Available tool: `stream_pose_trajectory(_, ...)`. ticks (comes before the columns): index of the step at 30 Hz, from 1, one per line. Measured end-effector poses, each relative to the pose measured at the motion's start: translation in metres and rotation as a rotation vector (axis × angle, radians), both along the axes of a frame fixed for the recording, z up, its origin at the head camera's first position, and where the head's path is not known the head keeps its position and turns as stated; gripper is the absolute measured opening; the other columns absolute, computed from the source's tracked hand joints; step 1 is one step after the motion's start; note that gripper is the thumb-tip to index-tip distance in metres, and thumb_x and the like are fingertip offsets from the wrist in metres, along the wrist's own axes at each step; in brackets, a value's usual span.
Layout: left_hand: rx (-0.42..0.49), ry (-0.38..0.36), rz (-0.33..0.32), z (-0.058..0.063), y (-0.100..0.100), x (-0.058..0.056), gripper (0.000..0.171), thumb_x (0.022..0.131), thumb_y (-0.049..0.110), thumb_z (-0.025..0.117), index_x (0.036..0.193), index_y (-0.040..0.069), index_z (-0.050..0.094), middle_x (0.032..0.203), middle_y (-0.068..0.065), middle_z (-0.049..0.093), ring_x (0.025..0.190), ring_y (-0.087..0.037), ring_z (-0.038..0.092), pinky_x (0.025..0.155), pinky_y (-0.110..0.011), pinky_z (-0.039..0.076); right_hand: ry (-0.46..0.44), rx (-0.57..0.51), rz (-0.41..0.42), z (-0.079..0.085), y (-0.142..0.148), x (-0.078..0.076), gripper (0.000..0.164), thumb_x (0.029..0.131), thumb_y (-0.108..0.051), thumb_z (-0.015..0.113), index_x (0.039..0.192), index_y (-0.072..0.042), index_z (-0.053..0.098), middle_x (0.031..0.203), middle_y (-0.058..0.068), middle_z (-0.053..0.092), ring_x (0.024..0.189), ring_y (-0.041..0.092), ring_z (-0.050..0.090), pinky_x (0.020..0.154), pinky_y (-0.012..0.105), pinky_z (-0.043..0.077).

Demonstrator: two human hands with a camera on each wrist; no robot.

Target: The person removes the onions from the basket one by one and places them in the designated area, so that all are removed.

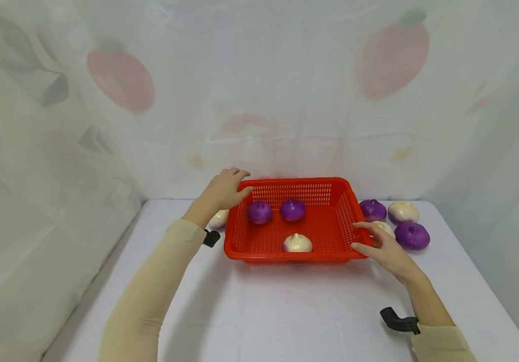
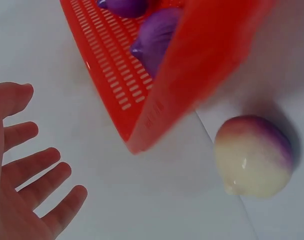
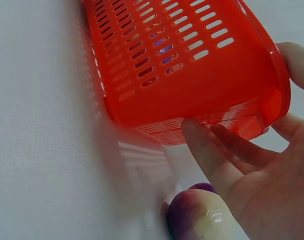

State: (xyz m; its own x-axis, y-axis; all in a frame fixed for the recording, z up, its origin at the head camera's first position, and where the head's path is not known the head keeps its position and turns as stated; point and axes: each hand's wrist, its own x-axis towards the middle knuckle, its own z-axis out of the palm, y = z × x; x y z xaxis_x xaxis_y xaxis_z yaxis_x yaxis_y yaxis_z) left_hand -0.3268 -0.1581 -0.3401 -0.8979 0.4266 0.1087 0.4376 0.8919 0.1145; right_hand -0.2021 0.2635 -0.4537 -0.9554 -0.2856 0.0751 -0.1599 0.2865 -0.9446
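Observation:
A red slotted plastic basket [image 1: 295,255] holds two purple onions [image 1: 259,212] and one white onion [image 1: 297,243]. At its left back corner is my left hand [image 1: 225,190]; the left wrist view shows those fingers [image 2: 41,157] spread and apart from the basket wall. My right hand [image 1: 388,254] grips the basket's right rim, with the thumb [image 3: 296,62] over the edge and fingers against the outer wall. Beside the left wall, partly hidden by the left arm, lies a white onion with a purple tinge [image 2: 254,156].
Just right of the basket, several more onions lie on the white table [image 1: 286,311]: purple ones [image 1: 412,236] and white ones [image 1: 403,211], one partly behind my right hand. A patterned sheet [image 1: 259,100] hangs behind the table and along both sides.

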Motion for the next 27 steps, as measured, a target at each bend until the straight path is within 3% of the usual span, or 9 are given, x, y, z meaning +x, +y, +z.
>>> stream_pose_trajectory(8,-0.145,0.000,-0.027,-0.006,0.023,-0.002,0.058,0.101,0.045,0.055,0.149,0.012,0.050,0.145,-0.014,0.052,0.130,-0.036,0.048,0.106,-0.055,0.043,-0.010,-0.013,0.000,0.000,-0.001,0.001,0.058,0.099,-0.022,0.068,0.146,0.000,0.043,0.142,0.020,0.036,0.128,0.045,0.046,0.087,0.024,0.055)
stream_pose_trajectory(14,-0.231,-0.020,-0.013,-0.014,0.035,-0.007,0.059,0.101,0.045,0.057,0.151,0.015,0.048,0.144,-0.014,0.052,0.131,-0.035,0.047,0.106,-0.054,0.042,-0.013,-0.005,-0.007,0.001,-0.001,0.003,0.059,0.099,-0.023,0.069,0.147,-0.001,0.043,0.143,0.020,0.036,0.127,0.044,0.047,0.087,0.024,0.055)
stream_pose_trajectory(27,-0.300,-0.091,0.022,-0.036,0.057,-0.019,0.062,0.096,0.047,0.062,0.149,0.017,0.049,0.151,-0.013,0.047,0.137,-0.035,0.043,0.111,-0.056,0.037,-0.021,-0.015,-0.014,-0.001,0.002,0.006,0.059,0.098,-0.022,0.069,0.147,-0.003,0.043,0.143,0.019,0.036,0.125,0.041,0.050,0.087,0.026,0.056)
